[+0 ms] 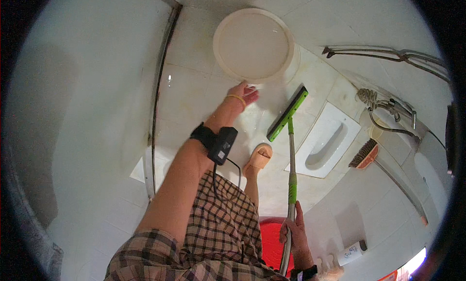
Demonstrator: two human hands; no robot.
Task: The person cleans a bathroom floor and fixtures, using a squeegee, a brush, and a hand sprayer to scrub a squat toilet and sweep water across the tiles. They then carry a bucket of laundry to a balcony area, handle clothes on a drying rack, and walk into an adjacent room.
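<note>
My left hand (242, 94) reaches forward, palm partly turned up and fingers apart. It is just below the near rim of a large round pale basin (218, 55), which looks full of cloudy water. Whether the fingertips touch the rim I cannot tell. My right hand (298, 233) is wrapped around the metal pole of a squeegee (291, 152) with a green grip. The squeegee's green and black blade (287, 114) rests slanted on the wet tiled floor, right of my left hand.
A white squat toilet (324, 141) is set in the floor at right. Beyond it stand a brush (365, 156), a shower hose (373, 97) and a metal wall rack (383, 53). A red basin (274, 242) lies near my slippered foot (260, 156). A door frame (162, 77) borders the left.
</note>
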